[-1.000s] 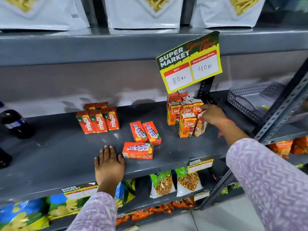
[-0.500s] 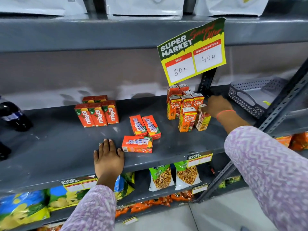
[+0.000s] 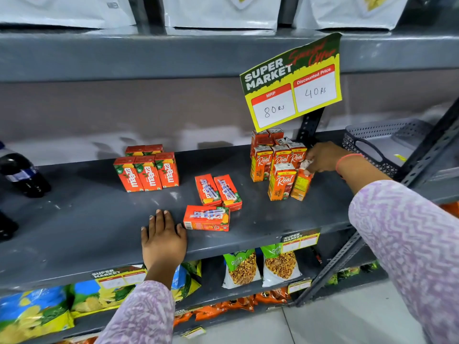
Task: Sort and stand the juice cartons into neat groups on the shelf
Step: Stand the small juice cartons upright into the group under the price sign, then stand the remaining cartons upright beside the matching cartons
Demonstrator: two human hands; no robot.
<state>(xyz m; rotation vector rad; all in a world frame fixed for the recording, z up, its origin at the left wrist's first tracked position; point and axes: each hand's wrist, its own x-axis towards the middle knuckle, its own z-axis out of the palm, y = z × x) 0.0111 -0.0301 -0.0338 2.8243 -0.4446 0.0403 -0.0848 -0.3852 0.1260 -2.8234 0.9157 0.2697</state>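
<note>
On the grey shelf [image 3: 74,219] a group of Maaza cartons [image 3: 146,173] stands upright at the left. Two Maaza cartons [image 3: 218,191] lie flat in the middle, and a third flat carton [image 3: 206,218] lies in front of them. A group of Real cartons [image 3: 275,160] stands at the right. My right hand [image 3: 323,157] grips the top of a tilted Real carton [image 3: 301,186] at the front right of that group. My left hand [image 3: 162,238] rests flat on the shelf edge, its fingers apart, just left of the third flat carton.
A yellow price sign [image 3: 293,83] hangs above the Real cartons. A grey perforated basket [image 3: 380,142] sits at the far right behind a slanted shelf strut [image 3: 422,165]. Dark bottles [image 3: 22,173] stand at the left. Snack bags [image 3: 260,266] fill the lower shelves.
My right hand has shifted slightly on the tilted Real carton at the front right of the group. My left hand has stayed flat on the shelf edge.
</note>
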